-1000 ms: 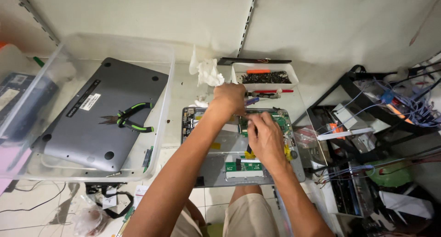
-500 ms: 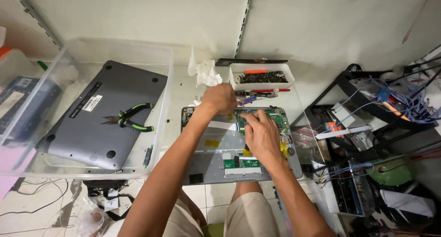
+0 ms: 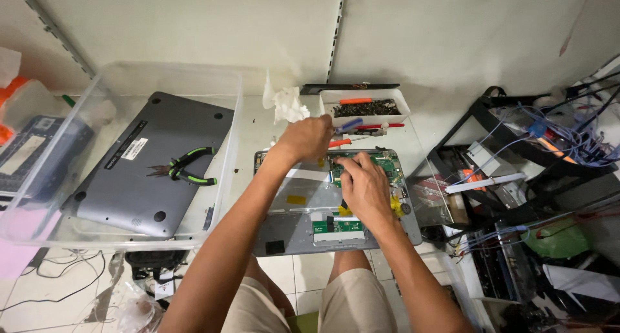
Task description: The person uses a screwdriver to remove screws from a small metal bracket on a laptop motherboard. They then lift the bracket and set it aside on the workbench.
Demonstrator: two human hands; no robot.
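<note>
Opened laptop (image 3: 303, 210) lies on the table, centre (insides up). Left hand (image 3: 309, 138) fingers clamped on a screwdriver (image 3: 347, 125) at its top edge; right hand (image 3: 365, 186) fingers together, pressing the green board (image 3: 384, 160).

- Grey laptop base (image 3: 297, 233), green circuit boards (image 3: 381, 160), yellow tape bits (image 3: 296, 199)
- Grey cover (image 3: 139, 171)
- Black-and-green pliers (image 3: 187, 167)
- White tray (image 3: 365, 107)
- Clear bin (image 3: 194, 74)
- Beige shorts (image 3: 352, 304)

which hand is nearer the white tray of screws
Left. The left hand is raised over the opened laptop's top edge, just below-left of the white tray of screws. The right hand rests lower on the green circuit board, farther from the tray.
</note>
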